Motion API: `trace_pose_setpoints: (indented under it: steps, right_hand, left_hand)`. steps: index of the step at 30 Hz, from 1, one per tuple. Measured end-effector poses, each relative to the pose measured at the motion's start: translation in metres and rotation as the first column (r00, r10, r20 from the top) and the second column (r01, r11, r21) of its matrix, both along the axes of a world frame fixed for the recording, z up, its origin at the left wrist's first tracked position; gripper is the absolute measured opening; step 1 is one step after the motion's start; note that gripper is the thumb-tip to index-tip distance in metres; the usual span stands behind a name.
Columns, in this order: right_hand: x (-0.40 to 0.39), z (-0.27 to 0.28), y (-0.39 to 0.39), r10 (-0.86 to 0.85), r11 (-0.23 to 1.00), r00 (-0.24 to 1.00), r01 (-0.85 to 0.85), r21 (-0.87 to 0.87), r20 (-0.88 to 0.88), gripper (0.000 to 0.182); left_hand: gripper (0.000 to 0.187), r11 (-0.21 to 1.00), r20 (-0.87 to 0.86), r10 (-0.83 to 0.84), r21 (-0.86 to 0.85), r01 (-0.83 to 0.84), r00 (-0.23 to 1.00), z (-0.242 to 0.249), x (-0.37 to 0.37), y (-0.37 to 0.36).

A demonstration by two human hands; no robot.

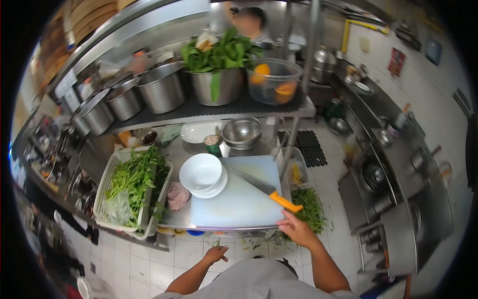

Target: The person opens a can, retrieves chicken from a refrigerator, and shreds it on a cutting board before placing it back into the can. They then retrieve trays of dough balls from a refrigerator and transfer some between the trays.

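My right hand (296, 228) is at the right front corner of the white cutting board (239, 212), fingers extended and nothing in them. Just beyond its fingertips lies a knife (263, 187) with an orange handle, its blade pointing to the far left across the board. White bowls (200, 172), apparently stacked, stand on the board's left part. My left hand (215, 255) hangs in front of the table edge, below the board, loosely bent with fingers apart and holding nothing visible.
Left of the board are a pink cloth (178, 196) and a white basket (117, 226) of leafy greens. Metal bowls (242, 131) stand behind. The shelf (199, 114) above bears pots and a clear tub (274, 84). Cut greens (311, 214) lie at right. Another person (253, 25) is beyond.
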State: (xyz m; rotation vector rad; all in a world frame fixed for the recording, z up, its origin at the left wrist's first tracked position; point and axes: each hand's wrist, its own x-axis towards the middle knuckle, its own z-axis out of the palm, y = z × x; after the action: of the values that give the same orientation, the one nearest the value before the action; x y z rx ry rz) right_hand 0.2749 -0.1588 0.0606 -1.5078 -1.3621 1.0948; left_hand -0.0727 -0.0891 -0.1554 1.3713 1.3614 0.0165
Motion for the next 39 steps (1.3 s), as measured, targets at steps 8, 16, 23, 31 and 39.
trace_pose_setpoints:
  steps: [8, 16, 23, 31, 39]
  right_hand:
    - [-0.029, -0.018, -0.157, -0.472, 0.881, 0.872, 0.47, 0.046, 0.132, 0.052]
    - [-0.112, -0.142, -0.229, -0.83, 0.558, 0.381, 0.544, 0.627, 0.407, 0.073]
    - [-0.131, -0.27, -0.516, -0.734, -0.076, 0.436, 0.709, -0.701, 0.52, 0.072]
    - [-0.14, -0.346, -0.657, -0.864, -0.062, 0.157, 0.909, -0.412, 0.478, 0.046]
    - [-0.125, -0.254, -0.648, -0.969, -0.209, -0.115, 0.855, -0.475, 0.22, 0.037]
  left_hand:
    - [0.071, 0.861, 0.295, -0.461, -0.08, 0.503, 0.837, -0.025, 0.108, -0.008]
    - [0.078, 0.273, 0.805, 0.29, -0.588, 0.761, 0.518, 0.124, 0.233, -0.127]
    - [0.07, 0.525, 0.94, 0.088, -0.325, 0.787, 0.329, 0.194, 0.305, -0.128]
    - [0.074, 0.049, 0.904, -0.29, -0.312, 0.949, 0.313, 0.214, 0.464, -0.431]
    - [0.081, 0.033, 0.828, -0.551, 0.147, 0.989, -0.105, 0.232, 0.564, -0.689]
